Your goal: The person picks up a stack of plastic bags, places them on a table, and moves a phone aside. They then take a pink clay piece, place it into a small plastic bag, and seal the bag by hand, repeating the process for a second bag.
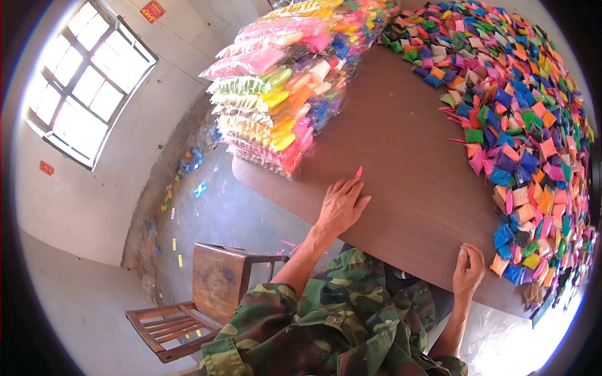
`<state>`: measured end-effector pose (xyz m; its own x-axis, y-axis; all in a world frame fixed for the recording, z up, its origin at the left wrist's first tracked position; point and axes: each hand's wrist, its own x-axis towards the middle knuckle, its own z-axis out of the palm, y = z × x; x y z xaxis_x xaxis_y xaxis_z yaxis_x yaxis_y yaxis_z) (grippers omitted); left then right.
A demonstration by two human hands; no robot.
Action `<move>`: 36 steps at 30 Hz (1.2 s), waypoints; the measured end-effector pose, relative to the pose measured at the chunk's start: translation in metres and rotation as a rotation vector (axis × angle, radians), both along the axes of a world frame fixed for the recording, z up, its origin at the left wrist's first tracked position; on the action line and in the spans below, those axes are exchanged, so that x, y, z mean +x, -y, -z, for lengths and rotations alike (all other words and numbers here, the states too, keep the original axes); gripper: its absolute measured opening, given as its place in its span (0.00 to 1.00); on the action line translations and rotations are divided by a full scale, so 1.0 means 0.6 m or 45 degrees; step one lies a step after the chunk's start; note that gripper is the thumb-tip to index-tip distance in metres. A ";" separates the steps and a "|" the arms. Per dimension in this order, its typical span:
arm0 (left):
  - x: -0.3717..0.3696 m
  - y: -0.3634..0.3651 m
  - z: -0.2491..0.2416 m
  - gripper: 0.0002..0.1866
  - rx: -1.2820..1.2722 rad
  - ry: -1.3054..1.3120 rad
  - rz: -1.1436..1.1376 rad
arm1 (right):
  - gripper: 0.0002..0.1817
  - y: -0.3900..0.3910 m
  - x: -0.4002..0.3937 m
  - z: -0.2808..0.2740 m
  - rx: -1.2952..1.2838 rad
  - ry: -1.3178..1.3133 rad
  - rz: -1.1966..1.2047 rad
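Left hand — flat, fingers spread on the brown laminate tabletop, a slim pink stick at its fingertips, best pinched by the tip; right hand — loosely curled, empty, beside the heap of small coloured packets.

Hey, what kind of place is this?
Likely a small packing workshop: a brown table heaped with loose coloured packets, stacks of bagged packets, bare walls and a concrete floor.
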<state>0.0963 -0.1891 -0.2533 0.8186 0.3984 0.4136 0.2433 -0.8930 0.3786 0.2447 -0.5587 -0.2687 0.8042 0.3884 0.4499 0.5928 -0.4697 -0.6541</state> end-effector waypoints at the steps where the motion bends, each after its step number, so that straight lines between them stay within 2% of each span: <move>1: -0.003 -0.006 -0.004 0.24 -0.014 0.003 -0.009 | 0.06 -0.001 0.000 0.001 0.018 0.003 0.004; 5: -0.006 -0.022 0.006 0.23 0.020 -0.070 -0.077 | 0.05 -0.006 -0.007 -0.007 -0.001 -0.077 0.104; 6: -0.006 -0.021 0.001 0.23 0.062 -0.095 -0.092 | 0.05 -0.006 -0.006 -0.011 -0.001 -0.012 0.106; 7: -0.005 -0.022 0.007 0.24 0.177 0.002 -0.079 | 0.04 -0.006 -0.006 -0.013 -0.011 0.054 0.104; 14: 0.040 0.031 -0.029 0.19 0.101 0.121 0.122 | 0.03 -0.010 -0.004 -0.022 0.052 0.044 0.104; 25: 0.250 0.202 -0.067 0.22 -0.129 0.109 0.701 | 0.04 -0.005 0.002 -0.027 0.091 -0.004 0.074; 31: 0.413 0.298 -0.112 0.31 0.022 0.121 0.999 | 0.04 0.001 0.010 -0.019 0.092 -0.041 0.068; 36: 0.502 0.344 -0.063 0.35 0.221 0.073 1.071 | 0.04 0.004 0.011 -0.020 0.135 -0.092 0.064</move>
